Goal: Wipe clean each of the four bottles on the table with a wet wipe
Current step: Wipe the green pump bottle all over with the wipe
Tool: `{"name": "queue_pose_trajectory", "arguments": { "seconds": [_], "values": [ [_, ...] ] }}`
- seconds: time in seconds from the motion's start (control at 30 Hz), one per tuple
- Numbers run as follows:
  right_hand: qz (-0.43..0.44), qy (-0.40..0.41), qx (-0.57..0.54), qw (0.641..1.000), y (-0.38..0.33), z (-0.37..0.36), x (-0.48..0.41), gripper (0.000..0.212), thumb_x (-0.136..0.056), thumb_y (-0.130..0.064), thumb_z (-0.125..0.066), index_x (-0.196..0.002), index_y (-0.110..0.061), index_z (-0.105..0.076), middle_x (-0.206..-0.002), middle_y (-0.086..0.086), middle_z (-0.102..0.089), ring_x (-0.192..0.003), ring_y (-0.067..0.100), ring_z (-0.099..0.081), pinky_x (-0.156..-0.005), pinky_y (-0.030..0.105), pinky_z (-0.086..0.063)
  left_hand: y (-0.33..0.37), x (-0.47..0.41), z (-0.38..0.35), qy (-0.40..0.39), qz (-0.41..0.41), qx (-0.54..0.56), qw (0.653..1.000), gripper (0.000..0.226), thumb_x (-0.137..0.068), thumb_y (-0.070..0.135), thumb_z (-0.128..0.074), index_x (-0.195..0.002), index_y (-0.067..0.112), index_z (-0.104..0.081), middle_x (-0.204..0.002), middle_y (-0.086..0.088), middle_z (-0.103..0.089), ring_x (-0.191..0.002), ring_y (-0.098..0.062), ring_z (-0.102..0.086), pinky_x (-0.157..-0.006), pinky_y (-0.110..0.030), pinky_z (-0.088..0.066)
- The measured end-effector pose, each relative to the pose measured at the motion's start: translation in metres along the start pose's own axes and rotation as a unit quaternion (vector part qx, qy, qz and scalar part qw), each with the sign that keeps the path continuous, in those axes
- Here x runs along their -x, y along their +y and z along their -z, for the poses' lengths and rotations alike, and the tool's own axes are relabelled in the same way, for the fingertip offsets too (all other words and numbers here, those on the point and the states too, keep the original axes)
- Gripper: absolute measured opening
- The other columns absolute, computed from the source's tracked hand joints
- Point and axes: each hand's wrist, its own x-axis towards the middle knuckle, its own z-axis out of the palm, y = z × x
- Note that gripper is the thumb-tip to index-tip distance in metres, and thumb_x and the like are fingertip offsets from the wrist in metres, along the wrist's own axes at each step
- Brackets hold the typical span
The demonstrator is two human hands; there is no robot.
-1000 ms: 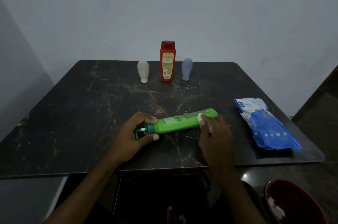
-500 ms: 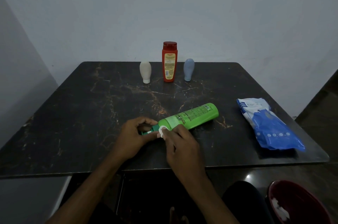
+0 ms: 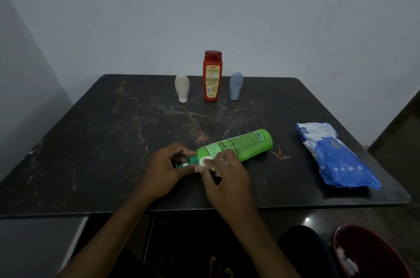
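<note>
The green bottle (image 3: 241,144) is lying on its side on the table (image 3: 113,141), near the middle of the front edge. Its pump end is pointing left and toward the person, and its base is pointing right and away.

The pump end is being gripped by the left hand (image 3: 169,169), with the fingers curled over the neck from above and the thumb tucked in beneath it. A small white wipe (image 3: 205,161) is being pinched in the fingertips of the right hand (image 3: 227,177) and pressed against the shoulder of the green bottle, just beside the dark green collar. The two hands are almost touching there. Most of the wipe is being hidden by the right hand's fingers, so only a rounded white wad is being shown.

At the far edge of the table three bottles are standing upright in a row, well apart from the hands: a white bottle (image 3: 182,88) resting on its cap at the left, a taller red bottle (image 3: 212,77) in the middle, and a blue bottle (image 3: 236,85) resting on its cap at the right.

A blue and white pack (image 3: 336,157) is lying flat on the right side of the table. Below the table's front right corner a dark red bin (image 3: 372,255) is being seen in part, with white scraps inside. A plain pale wall (image 3: 227,16) is standing behind the table.
</note>
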Motion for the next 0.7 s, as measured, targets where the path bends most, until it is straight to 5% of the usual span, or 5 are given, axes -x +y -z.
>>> {"name": "queue_pose_trajectory", "arguments": {
  "seconds": [0.2,0.4,0.57,0.7],
  "values": [
    [-0.008,0.021,0.02,1.0,0.001,-0.005,0.002,0.015,-0.089,-0.009,-0.063,-0.101,-0.015,-0.07,-0.1,-0.002,-0.061,-0.087,0.012,-0.06,-0.074,0.023,-0.05,-0.005,0.0,0.002,0.0,-0.003,-0.007,1.0,0.033,-0.068,0.012,-0.092,-0.095,0.018,-0.074,-0.1,0.0,-0.075,-0.091,-0.021,-0.072,-0.087,-0.043,-0.059],
    [-0.13,0.093,0.051,0.986,0.066,0.04,-0.016,0.011,-0.092,-0.01,-0.064,-0.098,-0.013,-0.072,-0.099,0.002,-0.066,-0.08,0.002,-0.056,-0.071,0.001,-0.04,-0.004,0.0,0.002,-0.006,0.005,0.013,1.0,0.033,-0.07,0.004,-0.09,-0.096,0.014,-0.073,-0.101,0.002,-0.077,-0.092,-0.018,-0.074,-0.09,-0.05,-0.058],
    [-0.158,0.127,0.058,0.978,0.082,0.048,-0.019,0.008,-0.09,-0.014,-0.065,-0.094,-0.014,-0.072,-0.09,0.004,-0.064,-0.075,0.008,-0.057,-0.068,0.006,-0.038,-0.005,0.001,0.003,-0.012,-0.003,-0.003,1.0,0.032,-0.072,0.011,-0.09,-0.097,0.019,-0.071,-0.101,0.005,-0.076,-0.093,-0.016,-0.074,-0.088,-0.052,-0.058],
    [-0.119,0.064,0.03,0.99,0.034,0.005,-0.004,0.01,-0.095,-0.021,-0.06,-0.098,-0.019,-0.069,-0.095,-0.004,-0.058,-0.075,0.008,-0.057,-0.066,0.019,-0.05,-0.005,0.002,0.003,-0.002,-0.012,-0.009,1.0,0.032,-0.072,0.013,-0.09,-0.095,0.02,-0.07,-0.1,0.003,-0.074,-0.092,-0.019,-0.073,-0.087,-0.052,-0.058]
  ]
}}
